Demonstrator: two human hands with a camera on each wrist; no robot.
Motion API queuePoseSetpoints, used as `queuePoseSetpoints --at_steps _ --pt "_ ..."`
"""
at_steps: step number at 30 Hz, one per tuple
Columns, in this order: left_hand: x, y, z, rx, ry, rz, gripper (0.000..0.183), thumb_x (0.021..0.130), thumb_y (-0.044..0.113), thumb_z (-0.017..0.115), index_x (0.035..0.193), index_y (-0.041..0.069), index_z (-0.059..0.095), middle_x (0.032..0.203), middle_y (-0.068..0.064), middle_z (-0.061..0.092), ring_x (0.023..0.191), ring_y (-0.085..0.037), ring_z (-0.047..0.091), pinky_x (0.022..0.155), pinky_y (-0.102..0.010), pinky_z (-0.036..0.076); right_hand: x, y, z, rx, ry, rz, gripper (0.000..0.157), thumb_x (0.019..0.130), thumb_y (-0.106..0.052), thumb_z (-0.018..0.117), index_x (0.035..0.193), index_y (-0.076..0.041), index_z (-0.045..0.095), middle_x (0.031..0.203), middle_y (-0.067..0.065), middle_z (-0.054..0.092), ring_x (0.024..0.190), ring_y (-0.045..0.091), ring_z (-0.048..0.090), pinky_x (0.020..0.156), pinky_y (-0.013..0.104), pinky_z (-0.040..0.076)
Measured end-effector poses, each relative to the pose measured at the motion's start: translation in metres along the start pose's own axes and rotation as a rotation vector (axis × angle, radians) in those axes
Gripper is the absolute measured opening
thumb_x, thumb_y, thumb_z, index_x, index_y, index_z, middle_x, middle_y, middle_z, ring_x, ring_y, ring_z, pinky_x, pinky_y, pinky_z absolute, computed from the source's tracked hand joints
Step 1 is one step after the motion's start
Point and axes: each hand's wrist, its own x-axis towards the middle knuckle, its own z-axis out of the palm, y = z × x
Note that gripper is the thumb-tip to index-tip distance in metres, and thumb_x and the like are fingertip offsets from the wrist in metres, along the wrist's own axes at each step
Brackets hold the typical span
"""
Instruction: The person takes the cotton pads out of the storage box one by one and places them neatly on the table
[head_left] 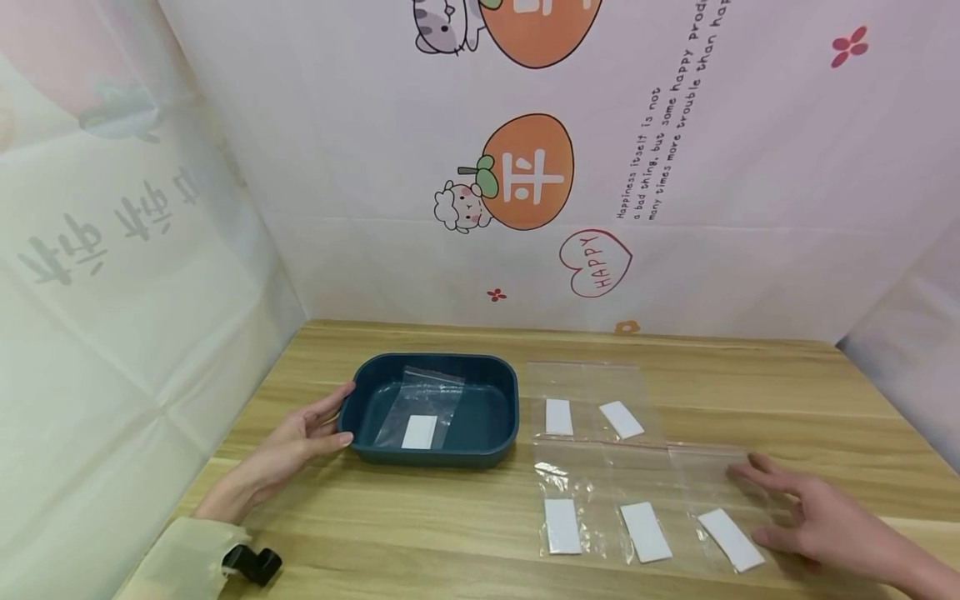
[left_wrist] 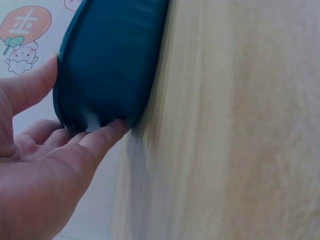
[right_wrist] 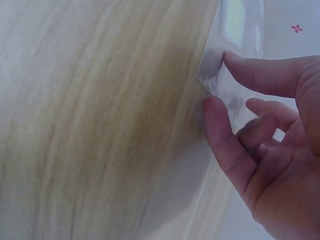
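A dark teal plastic box (head_left: pixel 431 457) stands on the table at left, holding a clear zip bag (head_left: pixel 453 400) with a white card (head_left: pixel 419 432) in it. My left hand (head_left: pixel 296 446) grips the box's left end, thumb and fingers spread around it; the left wrist view shows fingertips (left_wrist: pixel 117 126) against the box wall (left_wrist: pixel 112 65). At right lie several clear zip bags, each with a white card. My right hand (head_left: pixel 832 521) rests spread at the right edge of the nearest-right bag (head_left: pixel 708 479), beside its card (head_left: pixel 731 540). Its fingers (right_wrist: pixel 225 135) touch the bag's edge (right_wrist: pixel 212 70).
The other bags lie in two rows; cards (head_left: pixel 558 417), (head_left: pixel 621 420) show in the back row, and two more white cards (head_left: pixel 562 526) in the front row. A printed cloth (head_left: pixel 375 208) hangs behind the wooden table (head_left: pixel 420 517). A black clip-like piece (head_left: pixel 253 564) sits at the left sleeve.
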Motion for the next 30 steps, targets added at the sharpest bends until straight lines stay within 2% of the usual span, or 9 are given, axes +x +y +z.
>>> queuePoseSetpoints --at_steps 4,8,11,13,16,18,20,27,30 --pt "-0.001 0.0 0.0 0.003 0.002 -0.002 0.088 0.103 0.016 0.07 0.171 0.014 0.014 0.176 -0.012 0.002 0.154 -0.05 0.015 0.106 -0.024 0.043 -0.001 -0.001 -0.003 -0.001 -0.009 -0.012 0.08 0.088 -0.013 0.086 0.158 -0.007 0.049 0.146 0.054 0.03 0.058 -0.006 0.052 0.051 0.024 0.046" --pt "-0.001 -0.001 0.0 0.003 0.004 0.0 0.087 0.104 0.014 0.069 0.17 0.013 0.013 0.176 -0.012 0.002 0.154 -0.05 0.015 0.105 -0.023 0.043 0.001 -0.011 -0.006 0.036 0.003 -0.009 0.078 0.091 -0.009 0.082 0.161 -0.012 0.047 0.147 0.054 0.028 0.04 -0.001 0.043 0.046 0.027 0.045" --pt "-0.002 0.0 0.0 0.003 0.008 0.001 0.086 0.104 0.011 0.068 0.17 0.012 0.013 0.175 -0.013 0.002 0.154 -0.05 0.016 0.104 -0.022 0.043 0.008 -0.023 -0.01 0.041 -0.004 0.009 0.069 0.093 -0.008 0.08 0.156 -0.006 0.051 0.145 0.049 0.041 0.038 -0.001 0.043 0.044 0.028 0.045" --pt "-0.002 0.0 0.0 0.002 0.011 0.0 0.086 0.104 0.012 0.068 0.17 0.012 0.013 0.175 -0.013 0.002 0.154 -0.05 0.016 0.104 -0.022 0.043 0.015 -0.034 -0.013 0.042 -0.03 0.025 0.061 0.095 -0.01 0.078 0.151 -0.001 0.055 0.123 0.038 0.064 0.037 -0.002 0.04 0.042 0.028 0.045" --pt "-0.002 0.0 0.0 0.004 0.013 -0.006 0.087 0.104 0.014 0.069 0.17 0.013 0.014 0.175 -0.013 0.003 0.154 -0.049 0.016 0.104 -0.023 0.043 0.027 -0.051 -0.016 -0.008 -0.038 0.03 0.054 0.095 -0.015 0.079 0.144 0.0 0.062 0.108 0.016 0.074 0.04 -0.004 0.034 0.041 0.026 0.042" --pt "-0.002 0.0 0.0 0.004 0.014 -0.007 0.087 0.104 0.014 0.069 0.17 0.013 0.014 0.175 -0.013 0.003 0.154 -0.049 0.016 0.104 -0.023 0.043 0.037 -0.064 -0.016 -0.045 -0.034 0.023 0.049 0.095 -0.016 0.08 0.14 -0.002 0.067 0.102 0.005 0.076 0.043 -0.004 0.028 0.042 0.024 0.038" --pt "-0.002 0.0 0.0 0.004 0.015 -0.005 0.086 0.104 0.013 0.069 0.17 0.013 0.014 0.175 -0.013 0.002 0.154 -0.049 0.016 0.104 -0.023 0.043 0.051 -0.077 -0.015 -0.066 -0.024 0.0 0.043 0.094 -0.015 0.079 0.134 -0.003 0.071 0.118 0.008 0.076 0.047 -0.002 0.025 0.045 0.023 0.037" --pt "-0.002 -0.001 0.0 0.004 0.013 0.001 0.085 0.105 0.011 0.067 0.17 0.012 0.013 0.175 -0.015 0.002 0.154 -0.05 0.016 0.104 -0.023 0.044 0.112 -0.135 -0.01 -0.039 -0.036 -0.03 0.032 0.099 -0.02 0.075 0.127 -0.006 0.075 0.112 0.005 0.078 0.066 0.004 0.054 0.057 0.028 0.046" --pt "0.0 -0.002 0.0 0.014 0.011 0.001 0.085 0.104 0.012 0.068 0.17 0.013 0.015 0.175 -0.013 0.004 0.154 -0.05 0.017 0.106 -0.026 0.044 0.141 -0.164 -0.002 -0.073 0.003 -0.1 0.024 0.098 -0.02 0.076 0.12 -0.01 0.079 0.105 -0.002 0.078 0.073 0.006 0.062 0.062 0.032 0.051"
